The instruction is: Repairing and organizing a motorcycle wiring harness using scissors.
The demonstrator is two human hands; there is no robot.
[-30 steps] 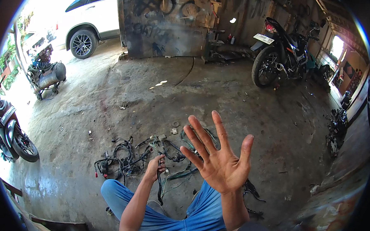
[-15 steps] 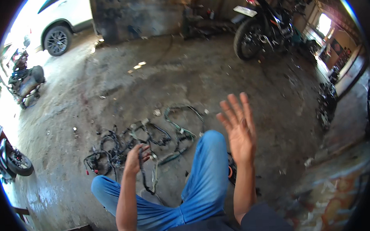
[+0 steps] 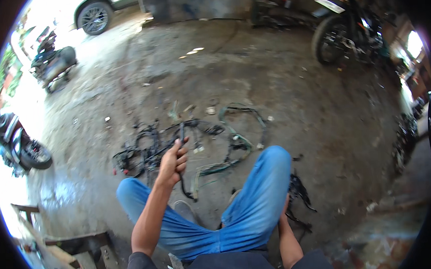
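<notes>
My left hand (image 3: pixel 171 164) is raised in front of my left knee, its fingers wrapped round a black wire harness strand (image 3: pixel 184 189). That strand sticks up past my thumb and hangs down toward a pale wire end. Beyond it on the floor lies a tangle of black wiring (image 3: pixel 149 152) with connectors, and a looped greenish harness (image 3: pixel 238 107) sits to its right. My right hand (image 3: pixel 283 213) is down beside my right thigh, largely hidden by it, so its fingers do not show. Close to that hand is another black wire bundle (image 3: pixel 299 191).
A motorcycle (image 3: pixel 341 37) stands at the far right, and a white car (image 3: pixel 116 0) at the far left. Stripped bike parts (image 3: pixel 53 62) and a dark motorcycle (image 3: pixel 23 147) are on the left. A wooden frame (image 3: pixel 76 239) stands at the lower left.
My right hand has dropped from its raised, spread position to beside my right thigh. My left hand has lifted the strand and closed round it. The view has shifted.
</notes>
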